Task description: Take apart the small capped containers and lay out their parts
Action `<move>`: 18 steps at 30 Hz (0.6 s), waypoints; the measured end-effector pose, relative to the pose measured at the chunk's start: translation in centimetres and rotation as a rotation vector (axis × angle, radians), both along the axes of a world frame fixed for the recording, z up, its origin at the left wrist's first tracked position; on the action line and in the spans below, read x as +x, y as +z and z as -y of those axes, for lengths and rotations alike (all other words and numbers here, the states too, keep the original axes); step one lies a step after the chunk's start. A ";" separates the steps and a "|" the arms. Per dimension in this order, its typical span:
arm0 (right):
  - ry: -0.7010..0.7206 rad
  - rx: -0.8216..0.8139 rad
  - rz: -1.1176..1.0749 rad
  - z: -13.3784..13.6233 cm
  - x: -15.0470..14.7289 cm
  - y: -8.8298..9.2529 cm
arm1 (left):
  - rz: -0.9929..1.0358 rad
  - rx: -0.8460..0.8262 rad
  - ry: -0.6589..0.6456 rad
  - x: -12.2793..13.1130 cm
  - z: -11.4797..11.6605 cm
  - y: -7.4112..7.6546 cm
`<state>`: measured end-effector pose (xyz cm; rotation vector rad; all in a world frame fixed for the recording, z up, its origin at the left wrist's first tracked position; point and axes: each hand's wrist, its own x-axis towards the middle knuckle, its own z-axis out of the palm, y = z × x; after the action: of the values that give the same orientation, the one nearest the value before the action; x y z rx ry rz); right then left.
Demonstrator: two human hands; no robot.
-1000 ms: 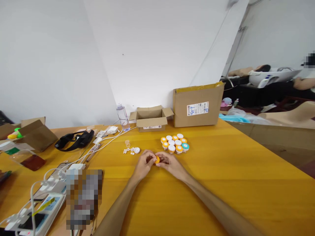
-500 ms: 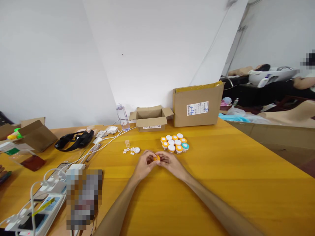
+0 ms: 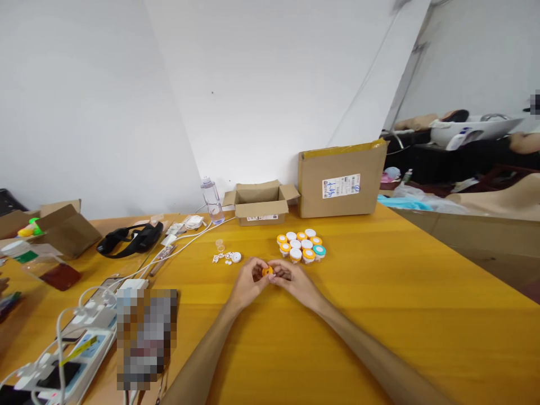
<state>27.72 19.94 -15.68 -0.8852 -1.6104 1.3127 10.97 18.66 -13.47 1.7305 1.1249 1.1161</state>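
Between my two hands is a small round orange cap (image 3: pixel 267 271), held above the table. My left hand (image 3: pixel 250 281) grips its left side with thumb and fingers. At the other side, my right hand (image 3: pixel 293 279) is closed, with a small white piece at its fingertips by the cap; its kind is too small to tell. Just beyond the hands, several small round containers (image 3: pixel 296 255) with orange, white and teal tops stand in a tight cluster. To the left lie a white round part (image 3: pixel 237 257), small white wheel-like pieces (image 3: pixel 216 258) and clear rings (image 3: pixel 220 246).
An open cardboard box (image 3: pixel 260 211) and a large closed carton (image 3: pixel 341 180) stand by the wall, with a water bottle (image 3: pixel 212 202) alongside. At left are power strips (image 3: pixel 86 360), cables, a black strap (image 3: pixel 130 241) and a bottle of dark liquid (image 3: pixel 54 271).
The orange cap has turned so that more of its round face shows. Both hands stay in nearly the same place, and the view has shifted slightly.
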 end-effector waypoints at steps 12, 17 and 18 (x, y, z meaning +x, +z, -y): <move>-0.059 0.065 0.055 0.5 0.0 0.4 | -0.320 0.268 0.747 -7.0 -2.4 1.2; -0.047 0.105 0.094 0.6 0.1 0.4 | -0.391 0.224 0.942 -10.2 -3.3 0.4; -0.045 0.109 0.101 0.6 0.1 0.4 | -0.394 0.202 0.943 -10.5 -3.5 0.2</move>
<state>27.77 19.38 -15.23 -0.9274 -1.7135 1.1538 0.47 22.12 -13.32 1.6146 2.2779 1.4859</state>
